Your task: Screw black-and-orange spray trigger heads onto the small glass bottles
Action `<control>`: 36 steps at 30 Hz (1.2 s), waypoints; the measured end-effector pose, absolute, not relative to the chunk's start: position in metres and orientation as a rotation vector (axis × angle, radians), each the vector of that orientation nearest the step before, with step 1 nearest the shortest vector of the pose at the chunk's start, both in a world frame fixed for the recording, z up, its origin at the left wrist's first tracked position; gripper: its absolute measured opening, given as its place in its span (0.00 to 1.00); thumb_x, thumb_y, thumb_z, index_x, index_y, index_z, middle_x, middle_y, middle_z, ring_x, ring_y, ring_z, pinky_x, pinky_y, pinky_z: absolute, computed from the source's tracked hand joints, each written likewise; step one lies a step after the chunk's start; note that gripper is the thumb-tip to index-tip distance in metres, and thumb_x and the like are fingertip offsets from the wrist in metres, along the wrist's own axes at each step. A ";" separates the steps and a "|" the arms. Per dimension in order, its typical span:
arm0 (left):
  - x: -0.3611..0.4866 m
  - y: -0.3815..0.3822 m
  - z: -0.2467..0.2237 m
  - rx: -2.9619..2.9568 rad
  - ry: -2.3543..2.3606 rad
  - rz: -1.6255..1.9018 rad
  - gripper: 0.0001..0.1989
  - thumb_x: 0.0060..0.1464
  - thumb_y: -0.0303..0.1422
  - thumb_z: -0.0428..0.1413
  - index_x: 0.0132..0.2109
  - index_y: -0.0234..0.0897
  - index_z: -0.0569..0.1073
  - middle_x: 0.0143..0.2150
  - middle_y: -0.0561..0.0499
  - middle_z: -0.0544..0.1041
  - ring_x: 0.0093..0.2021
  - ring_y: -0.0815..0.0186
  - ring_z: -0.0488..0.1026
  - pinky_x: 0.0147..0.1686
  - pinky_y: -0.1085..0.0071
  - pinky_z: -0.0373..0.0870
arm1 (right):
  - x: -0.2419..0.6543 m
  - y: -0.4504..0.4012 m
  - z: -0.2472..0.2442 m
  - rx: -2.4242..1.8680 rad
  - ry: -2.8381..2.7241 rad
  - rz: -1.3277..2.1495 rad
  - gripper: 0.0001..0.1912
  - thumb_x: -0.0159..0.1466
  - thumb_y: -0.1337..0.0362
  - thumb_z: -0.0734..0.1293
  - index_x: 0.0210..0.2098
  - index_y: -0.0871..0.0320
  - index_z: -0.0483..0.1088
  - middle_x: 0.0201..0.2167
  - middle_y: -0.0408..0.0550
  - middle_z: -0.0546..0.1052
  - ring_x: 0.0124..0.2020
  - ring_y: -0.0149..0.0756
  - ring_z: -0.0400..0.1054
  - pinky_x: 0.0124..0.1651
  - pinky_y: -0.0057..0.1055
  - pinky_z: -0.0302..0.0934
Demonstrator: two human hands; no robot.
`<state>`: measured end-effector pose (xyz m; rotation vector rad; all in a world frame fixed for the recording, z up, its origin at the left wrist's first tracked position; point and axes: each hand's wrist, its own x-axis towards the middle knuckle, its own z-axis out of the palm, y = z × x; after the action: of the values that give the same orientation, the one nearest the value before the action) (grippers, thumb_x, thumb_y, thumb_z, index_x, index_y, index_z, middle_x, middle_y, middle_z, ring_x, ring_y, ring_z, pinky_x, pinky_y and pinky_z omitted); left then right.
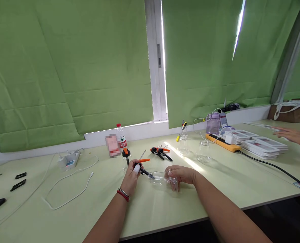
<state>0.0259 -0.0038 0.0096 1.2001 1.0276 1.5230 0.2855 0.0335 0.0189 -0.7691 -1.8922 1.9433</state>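
My left hand (134, 172) is closed round a black-and-orange bottle top (144, 171), whose black stem points at the neck of a clear bottle and seems to enter it. The clear bottle (160, 179) is tipped on its side, its base held in my right hand (181, 174). Just beyond my left hand, an upright clear bottle carries a similar black-and-orange top (126, 153). Several more black-and-orange tops (161, 152) lie in a loose group farther back, with thin metal rods among them.
Clear bottles (204, 156) stand back right, one holding yellow-handled tools (184, 126). An orange power strip (223, 143) with a black cable lies before stacked white booklets (260, 146). Another person's hand (294, 136) reaches in at right. White cable (64, 205) loops left; a red-capped water bottle (121, 136) stands behind.
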 end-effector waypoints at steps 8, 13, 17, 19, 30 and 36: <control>0.032 -0.009 0.013 1.106 0.957 1.464 0.18 0.48 0.39 0.59 0.46 0.41 0.65 0.43 0.50 0.69 0.45 0.66 0.69 0.45 0.68 0.68 | 0.269 0.031 0.014 -0.760 -1.829 1.816 0.19 0.55 0.50 0.68 0.36 0.60 0.65 0.24 0.42 0.70 0.23 0.34 0.71 0.23 0.29 0.65; 0.030 -0.012 0.016 1.049 0.979 1.392 0.27 0.39 0.31 0.64 0.49 0.39 0.66 0.46 0.48 0.71 0.45 0.65 0.70 0.44 0.69 0.67 | 0.270 0.034 0.011 -0.789 -1.781 1.762 0.20 0.54 0.52 0.70 0.37 0.59 0.66 0.27 0.42 0.70 0.24 0.34 0.70 0.25 0.30 0.64; 0.027 -0.012 0.016 1.044 0.964 1.379 0.30 0.34 0.26 0.64 0.49 0.36 0.69 0.44 0.46 0.74 0.44 0.64 0.71 0.44 0.69 0.67 | 0.271 0.036 0.010 -0.827 -1.773 1.695 0.21 0.52 0.53 0.72 0.39 0.59 0.68 0.30 0.43 0.70 0.26 0.33 0.70 0.28 0.30 0.63; 0.025 -0.012 0.016 1.039 0.961 1.367 0.29 0.34 0.25 0.64 0.48 0.36 0.70 0.43 0.47 0.74 0.43 0.63 0.71 0.43 0.70 0.67 | 0.271 0.036 0.011 -0.816 -1.767 1.671 0.22 0.50 0.54 0.73 0.40 0.58 0.68 0.31 0.43 0.70 0.27 0.32 0.68 0.31 0.31 0.63; 0.027 -0.016 0.015 1.067 0.846 1.091 0.13 0.49 0.39 0.59 0.38 0.35 0.70 0.33 0.49 0.74 0.29 0.67 0.73 0.35 0.64 0.71 | 0.274 0.036 0.010 -0.751 -1.805 1.449 0.38 0.39 0.62 0.78 0.49 0.54 0.66 0.39 0.44 0.68 0.37 0.35 0.63 0.40 0.33 0.61; 0.033 -0.016 0.011 1.157 1.015 1.013 0.19 0.52 0.50 0.52 0.36 0.38 0.63 0.23 0.57 0.68 0.15 0.72 0.65 0.12 0.77 0.59 | 0.270 0.035 0.008 -0.678 -1.799 1.335 0.40 0.39 0.63 0.79 0.50 0.52 0.65 0.47 0.47 0.66 0.43 0.37 0.61 0.49 0.37 0.59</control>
<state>0.0329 -0.0158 0.0110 1.1567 1.0148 1.0127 0.2702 0.0352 0.0081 -0.6778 -1.7988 1.3350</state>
